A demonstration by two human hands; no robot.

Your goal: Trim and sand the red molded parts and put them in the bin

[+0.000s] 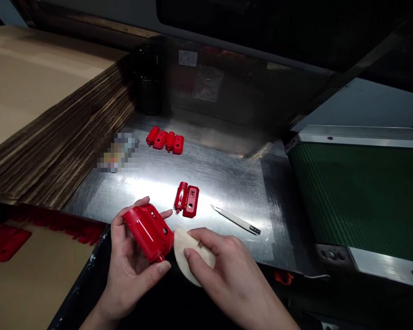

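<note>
My left hand [129, 266] is wrapped around a glossy red plastic part [148, 231], held above the near edge of a steel worktable [227, 178]. My right hand [227, 270] pinches a pale cream cloth pad [184, 250] whose edge touches the part's right end. A second red part [186, 200] lies on the table just beyond my hands. Two more red parts [165, 140] sit side by side farther back. To the right of my hands a slim craft knife [236, 220] rests on the steel.
A tall stack of flat cardboard sheets [48, 123] fills the left. A green conveyor belt [361, 197] borders the table on the right. Below left, a box [27, 279] holds several red parts [7, 240]. A dark container [147, 78] stands at the back.
</note>
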